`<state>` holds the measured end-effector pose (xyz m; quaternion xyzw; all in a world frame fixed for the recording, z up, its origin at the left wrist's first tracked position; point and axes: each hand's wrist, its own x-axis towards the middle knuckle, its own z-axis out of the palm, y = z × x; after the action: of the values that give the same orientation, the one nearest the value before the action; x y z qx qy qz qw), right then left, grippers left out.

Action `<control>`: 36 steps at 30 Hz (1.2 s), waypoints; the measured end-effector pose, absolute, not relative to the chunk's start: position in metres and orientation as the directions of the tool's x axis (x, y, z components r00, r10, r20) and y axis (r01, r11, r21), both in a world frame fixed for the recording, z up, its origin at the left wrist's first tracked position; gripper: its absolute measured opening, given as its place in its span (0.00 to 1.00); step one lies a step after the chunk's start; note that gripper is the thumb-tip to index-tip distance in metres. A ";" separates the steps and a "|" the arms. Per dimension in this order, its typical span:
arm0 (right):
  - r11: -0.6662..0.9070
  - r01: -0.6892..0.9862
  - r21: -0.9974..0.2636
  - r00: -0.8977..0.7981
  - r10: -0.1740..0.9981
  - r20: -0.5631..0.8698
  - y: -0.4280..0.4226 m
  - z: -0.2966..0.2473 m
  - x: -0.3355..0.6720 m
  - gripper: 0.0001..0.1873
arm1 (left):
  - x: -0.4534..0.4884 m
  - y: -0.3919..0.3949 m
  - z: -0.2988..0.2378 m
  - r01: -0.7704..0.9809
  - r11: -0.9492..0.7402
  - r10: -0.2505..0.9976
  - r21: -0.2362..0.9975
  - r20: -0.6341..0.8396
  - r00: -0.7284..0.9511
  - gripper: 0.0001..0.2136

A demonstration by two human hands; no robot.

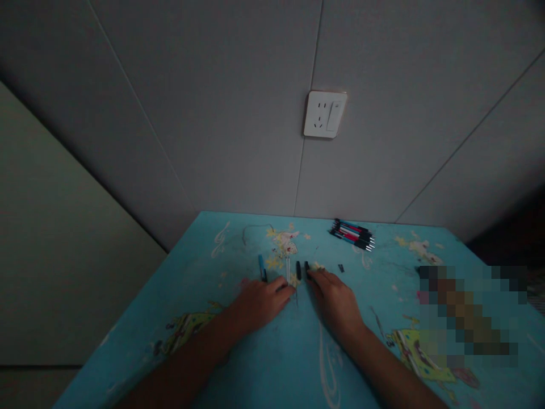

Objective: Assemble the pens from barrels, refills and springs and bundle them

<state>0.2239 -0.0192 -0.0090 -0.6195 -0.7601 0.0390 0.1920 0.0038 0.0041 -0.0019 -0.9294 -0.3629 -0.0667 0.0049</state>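
Note:
My left hand [268, 300] rests on the table with its fingers drawn together at the lower ends of thin pale pen refills [288, 269]. Just beyond its knuckles lies a blue pen barrel with a dark end [262, 267]. My right hand [335, 294] is closed, fingertips on a short black pen part [307, 266]. Another black pen part [298, 270] lies between the refills and that one. Small dark pieces [341, 268] sit to the right of my right fingers. The undersides of both hands' fingers are hidden.
Several pens [351, 234] in blue, red, white and black lie side by side near the table's back edge. The blue table cover [276, 363] has cartoon prints. A wall with a socket [325, 115] stands behind; a blurred-out object [466, 312] is at right.

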 end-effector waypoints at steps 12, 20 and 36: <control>0.359 0.886 -0.293 -0.253 0.904 0.344 -0.018 -0.018 0.224 0.16 | 0.006 0.003 -0.001 0.706 -0.707 0.704 0.037 0.128 0.699 0.14; 0.405 0.881 -0.243 -0.313 0.886 0.341 -0.019 -0.019 0.221 0.18 | 0.009 0.002 -0.004 0.709 -0.702 0.710 0.068 0.146 0.689 0.14; 0.364 0.927 -0.085 -0.318 0.888 0.333 -0.014 -0.014 0.210 0.15 | 0.008 0.003 -0.005 0.709 -0.703 0.709 0.050 0.126 0.694 0.14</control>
<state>0.2096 -0.0139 -0.0144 -0.5605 -0.8095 -0.0610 0.1635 0.0085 0.0030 -0.0052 -0.9204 -0.3850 -0.0682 0.0012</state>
